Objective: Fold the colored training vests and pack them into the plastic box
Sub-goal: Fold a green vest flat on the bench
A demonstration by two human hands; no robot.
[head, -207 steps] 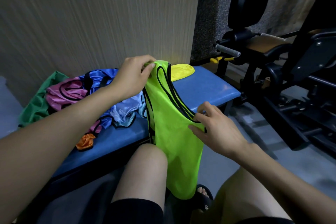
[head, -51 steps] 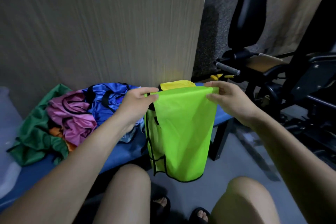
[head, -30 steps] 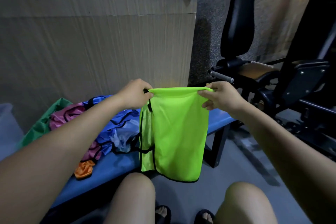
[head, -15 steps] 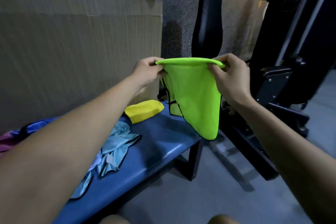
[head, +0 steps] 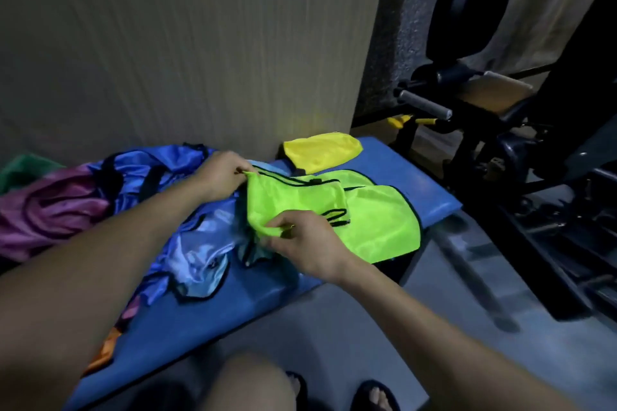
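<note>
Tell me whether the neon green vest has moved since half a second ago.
Yes. The neon green vest has come down from mid-air onto the blue bench, lying just in front of the yellow vest.

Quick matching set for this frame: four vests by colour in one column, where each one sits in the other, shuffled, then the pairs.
Things:
1. lime green vest
2. yellow vest
3. purple vest
4. blue vest

Places:
A. at the left end of the pile
B. folded, by the wall at the far end of the bench
C. pinched by the left hand and the right hand
D. crumpled under the left forearm

Pairs: 1-C, 2-B, 3-A, 4-D
</note>
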